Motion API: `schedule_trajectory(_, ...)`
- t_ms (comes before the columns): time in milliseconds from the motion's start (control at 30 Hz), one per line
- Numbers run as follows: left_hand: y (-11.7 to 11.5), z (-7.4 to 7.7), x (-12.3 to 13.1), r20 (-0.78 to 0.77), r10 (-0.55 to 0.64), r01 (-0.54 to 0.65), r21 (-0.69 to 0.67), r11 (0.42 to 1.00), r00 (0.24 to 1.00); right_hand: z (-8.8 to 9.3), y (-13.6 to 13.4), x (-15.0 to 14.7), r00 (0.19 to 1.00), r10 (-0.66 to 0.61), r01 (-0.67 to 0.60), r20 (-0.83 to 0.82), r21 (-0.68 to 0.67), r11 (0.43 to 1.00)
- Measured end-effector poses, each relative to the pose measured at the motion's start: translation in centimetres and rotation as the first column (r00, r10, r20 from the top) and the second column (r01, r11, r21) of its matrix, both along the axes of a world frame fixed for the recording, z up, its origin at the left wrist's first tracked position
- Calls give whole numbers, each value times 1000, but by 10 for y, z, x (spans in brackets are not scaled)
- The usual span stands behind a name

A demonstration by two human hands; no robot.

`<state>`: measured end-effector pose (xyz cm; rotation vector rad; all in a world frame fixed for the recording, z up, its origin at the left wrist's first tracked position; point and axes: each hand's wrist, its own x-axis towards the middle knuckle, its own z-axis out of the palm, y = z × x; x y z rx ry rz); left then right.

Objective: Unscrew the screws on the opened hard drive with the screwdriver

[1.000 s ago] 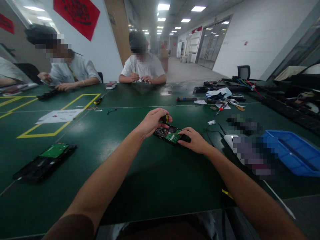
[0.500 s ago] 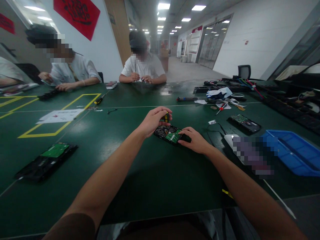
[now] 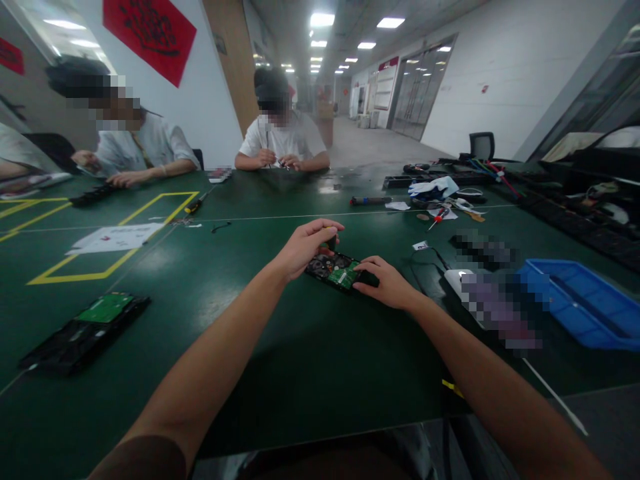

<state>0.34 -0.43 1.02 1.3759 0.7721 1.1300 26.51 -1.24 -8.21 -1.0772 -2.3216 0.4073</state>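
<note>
A black device with a green circuit board (image 3: 343,275) lies on the green table in front of me. My left hand (image 3: 315,245) is closed round a small screwdriver (image 3: 331,241) with a black and yellow handle, held upright over the device's left end; its tip is hidden. My right hand (image 3: 383,280) grips the right end of the device, thumb at the near side and fingers on the board's edge.
Another black device (image 3: 85,330) lies at the left. A blue tray (image 3: 580,300), a white object (image 3: 463,293) and a cable are at the right. Tools and a glove (image 3: 435,188) lie farther back. Two people (image 3: 283,143) (image 3: 145,147) sit across the table.
My left hand has turned slightly round the screwdriver, covering more of its yellow handle. The view has shifted a little; my right hand stays on the device.
</note>
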Motion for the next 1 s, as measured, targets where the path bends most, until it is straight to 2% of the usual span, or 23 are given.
schedule_trajectory(367, 0, 2, 3, 132, -6, 28, -162, 986, 991, 5, -3, -1, 1000, 0, 0, -9, -36, 999)
schedule_trajectory(633, 3, -1, 0, 119, -17, 30, -105, 994, 993, 6, -3, -1, 1000, 4, -4, -11, -45, 999)
schedule_trajectory(833, 5, -4, 1, 142, -9, 26, -119, 993, 990, 5, -2, 0, 1000, 6, -6, -4, -27, 1000)
schedule_trajectory(1000, 1, -3, 4, 84, 1, 6, -79, 997, 996, 4, -2, -1, 1000, 4, -4, -7, -25, 1000)
